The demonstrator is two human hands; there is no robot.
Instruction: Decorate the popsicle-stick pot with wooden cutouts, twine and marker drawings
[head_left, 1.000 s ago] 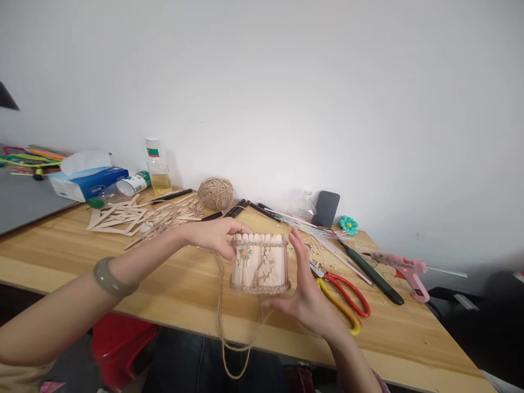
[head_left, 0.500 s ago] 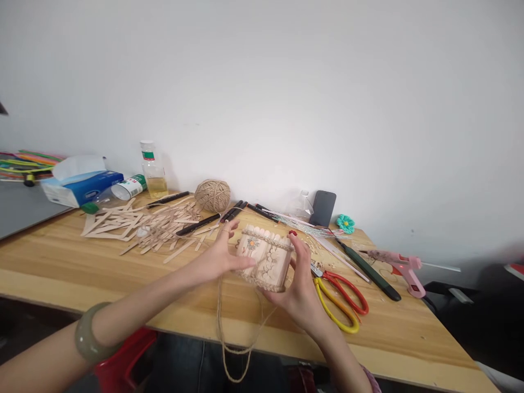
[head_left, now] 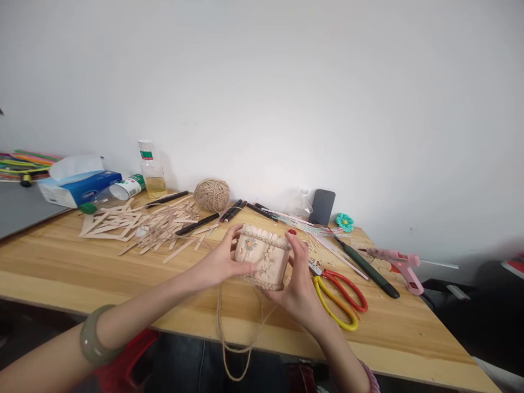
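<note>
A small craft-stick box (head_left: 273, 261) with rope trim and flower shapes on its side is held above the front part of the table. My left hand (head_left: 229, 259) grips its left side, thumb across the front face and fingers behind. On the right side, my right hand (head_left: 298, 281) holds it with the thumb low and the fingers near the upper edge. A tiny red piece (head_left: 292, 232) shows by the right fingertips. Loose twine (head_left: 223, 341) hangs in a loop below the box, past the table edge.
Red and yellow scissors (head_left: 339, 292), a green-handled tool (head_left: 370, 271) and a pink glue gun (head_left: 403, 265) lie right. Craft sticks (head_left: 153, 224), black pens (head_left: 197, 224), a twine ball (head_left: 212, 195), a bottle (head_left: 153, 174) and a tissue box (head_left: 88, 185) are left. A phone (head_left: 322, 207) leans at the wall.
My left fingers have closed in from apart to around the box's left edge. The box has shifted very slightly left; my right hand keeps its hold.
</note>
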